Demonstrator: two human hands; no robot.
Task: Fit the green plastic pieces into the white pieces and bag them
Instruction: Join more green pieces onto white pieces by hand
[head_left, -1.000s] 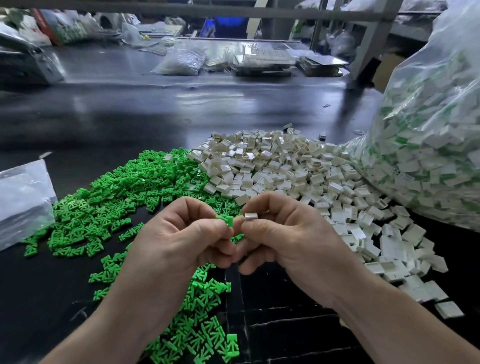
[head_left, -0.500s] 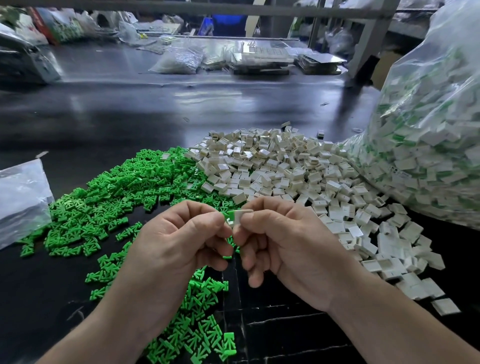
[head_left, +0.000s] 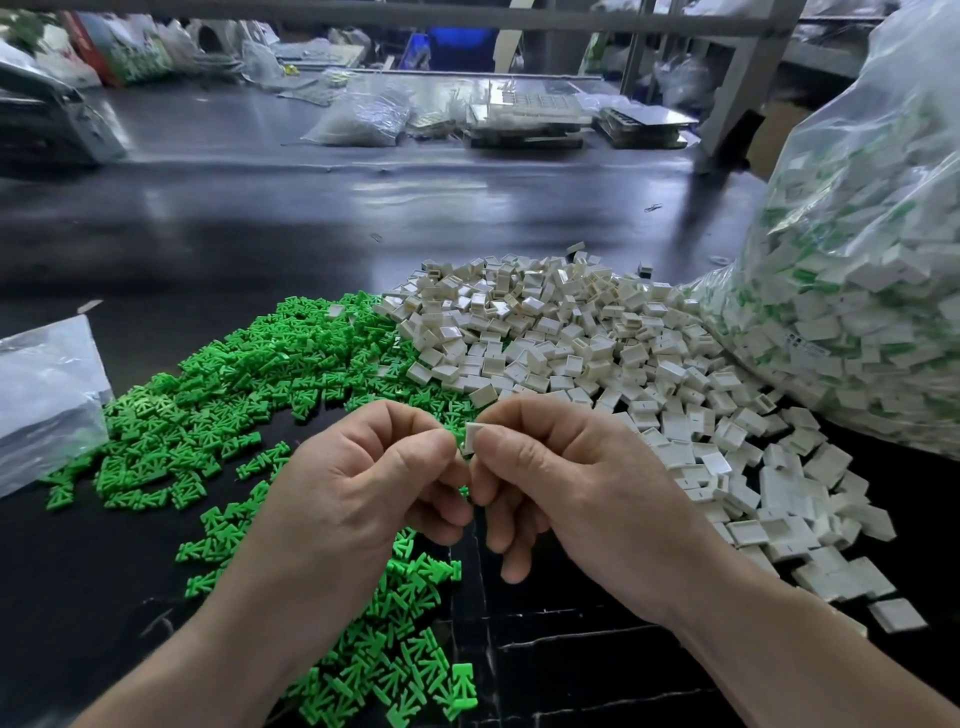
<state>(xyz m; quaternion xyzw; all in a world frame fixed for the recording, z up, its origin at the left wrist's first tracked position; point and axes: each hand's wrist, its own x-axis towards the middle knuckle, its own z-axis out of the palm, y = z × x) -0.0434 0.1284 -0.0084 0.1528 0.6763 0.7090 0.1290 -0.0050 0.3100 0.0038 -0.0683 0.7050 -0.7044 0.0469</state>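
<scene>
Hands meet over the desk (head_left: 260, 234). Right hand (head_left: 571, 488) fingers pinch a white piece (head_left: 474, 435). Left hand (head_left: 363, 483) fingers pinch the green piece (head_left: 461, 441) against its edge, and only a sliver shows. We judge it mid-insertion. Green pile (head_left: 234, 395) lies left and white pile (head_left: 571, 332) right, so each hand picks from its own side. Bag (head_left: 857, 260) sits at right, near for dropping.

green pieces (head_left: 218, 400); white pieces (head_left: 571, 332); black table (head_left: 260, 244)
</scene>
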